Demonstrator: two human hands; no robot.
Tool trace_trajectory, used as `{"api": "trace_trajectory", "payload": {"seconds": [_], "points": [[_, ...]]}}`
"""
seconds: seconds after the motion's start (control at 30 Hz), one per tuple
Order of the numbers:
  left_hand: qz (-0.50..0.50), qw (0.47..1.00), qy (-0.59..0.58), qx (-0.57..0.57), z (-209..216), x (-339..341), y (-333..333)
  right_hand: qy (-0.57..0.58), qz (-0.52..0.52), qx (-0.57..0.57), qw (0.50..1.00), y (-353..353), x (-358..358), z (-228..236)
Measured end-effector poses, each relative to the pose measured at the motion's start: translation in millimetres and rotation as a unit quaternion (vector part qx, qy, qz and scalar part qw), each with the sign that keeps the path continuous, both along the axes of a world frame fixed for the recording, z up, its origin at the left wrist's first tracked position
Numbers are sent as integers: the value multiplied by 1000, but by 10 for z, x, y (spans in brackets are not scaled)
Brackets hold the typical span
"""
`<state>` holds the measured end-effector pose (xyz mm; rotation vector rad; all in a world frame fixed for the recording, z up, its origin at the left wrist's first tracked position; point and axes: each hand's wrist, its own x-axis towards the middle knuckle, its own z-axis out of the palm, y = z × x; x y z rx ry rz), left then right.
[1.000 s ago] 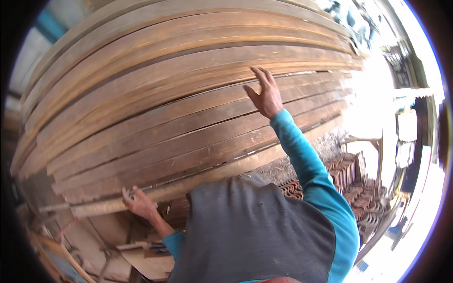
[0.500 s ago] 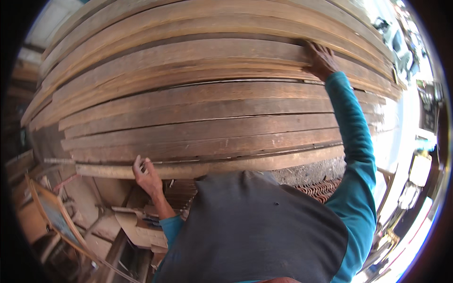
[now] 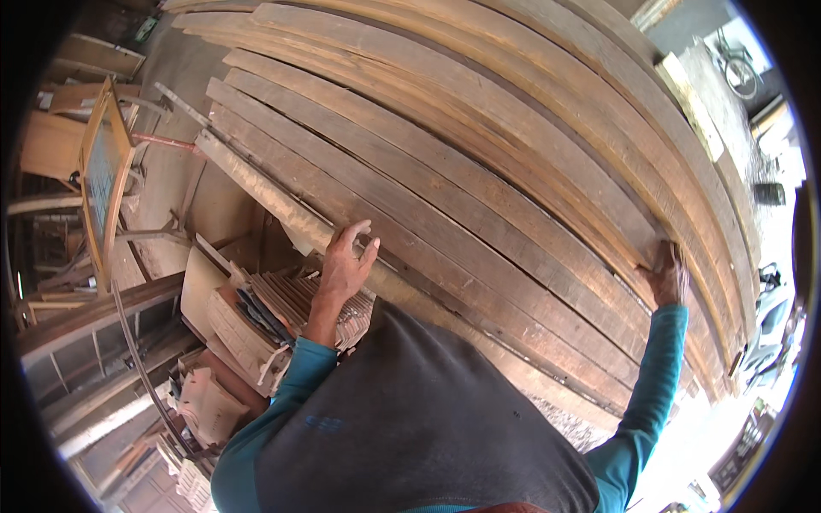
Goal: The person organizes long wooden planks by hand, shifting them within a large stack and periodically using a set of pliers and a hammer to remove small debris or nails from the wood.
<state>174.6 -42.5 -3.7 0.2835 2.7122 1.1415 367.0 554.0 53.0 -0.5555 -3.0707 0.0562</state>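
Note:
Long brown wooden planks [image 3: 479, 171] lie side by side, some stacked higher at the far side. On one raised plank [image 3: 547, 141], near its right end, my right hand [image 3: 667, 275] has its fingers hooked over the far edge and the thumb on the near side. My left hand [image 3: 345, 263] is held above the near edge of the planks, thumb and fingers apart, with nothing in it. Below that hand runs a paler, rough-edged wooden strip [image 3: 274, 192]. Whether the left hand touches the wood I cannot tell.
At the left stands a wood-framed panel [image 3: 104, 175]. Stacked ridged tiles [image 3: 295, 299] and torn cardboard [image 3: 227, 329] lie below my left hand. A thin curved rod [image 3: 141, 363] crosses the lower left. Beyond the planks, a bicycle [image 3: 738, 70] stands at the far right.
My view has turned, so the planks now slope down to the right. My right hand keeps its place on the raised plank; my left hand remains open near the front edge.

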Motion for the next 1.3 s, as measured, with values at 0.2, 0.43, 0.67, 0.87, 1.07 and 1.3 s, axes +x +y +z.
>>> {"api": "trace_trajectory", "payload": {"seconds": [0.2,0.43,0.67,0.87,1.07,1.3], "points": [[17,983,-123,136,84,-182,233,62,-13,54,997,-461,577,44],[9,796,-362,485,9,-362,1619,67,-40,-81,994,-1148,895,24],[143,844,-288,430,342,-290,2080,-5,-27,-157,987,-1306,1032,4],[130,837,-284,449,168,-91,1743,-16,4,-134,991,-1435,1170,-112],[200,830,-291,432,-47,-257,1514,23,0,-130,991,-1590,860,-225],[83,846,-340,403,-219,-666,1495,58,-9,-69,996,-1595,607,-35]]}}
